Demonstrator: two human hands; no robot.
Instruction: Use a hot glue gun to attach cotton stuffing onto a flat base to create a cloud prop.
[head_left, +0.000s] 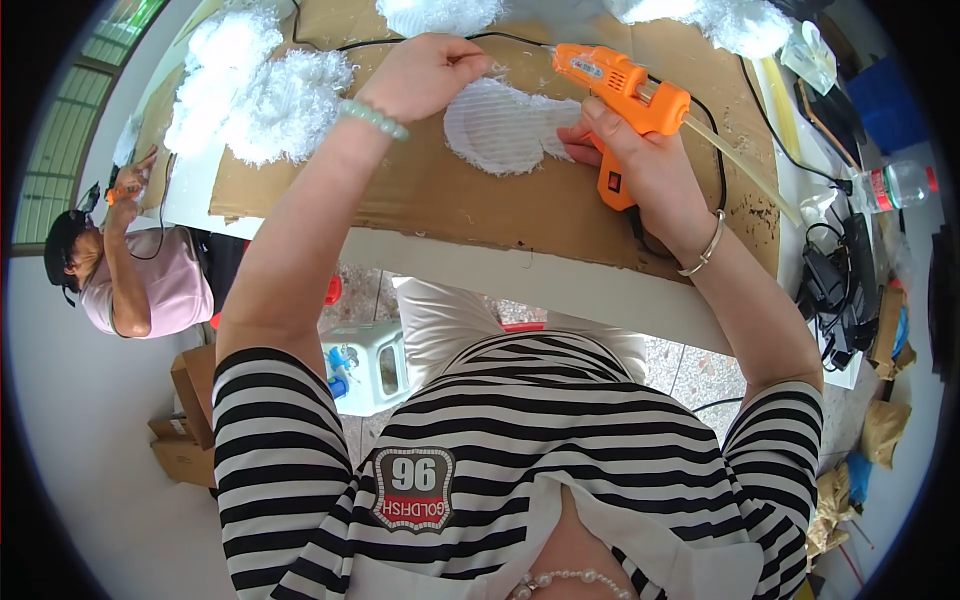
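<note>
An orange hot glue gun [612, 80] with a pale glue stick [740, 168] out of its back is gripped in my right hand [655, 180]. Its nozzle points left, over a flat, ribbed white piece with fuzzy edges [500, 125] that lies on brown cardboard [400, 205]. The fingertips of my right hand reach the piece's right end. Above its upper left edge, my left hand [425, 75] is closed in a pinch; what it pinches, if anything, is too small to make out.
Fluffy white heaps [285, 100] lie left of my left hand, with more along the far edge. A black cord crosses the cardboard. At right stand a plastic bottle [900, 187] and black power adapters [835, 275]. A co-worker in pink [150, 280] works at left. A plastic stool [370, 365] is below.
</note>
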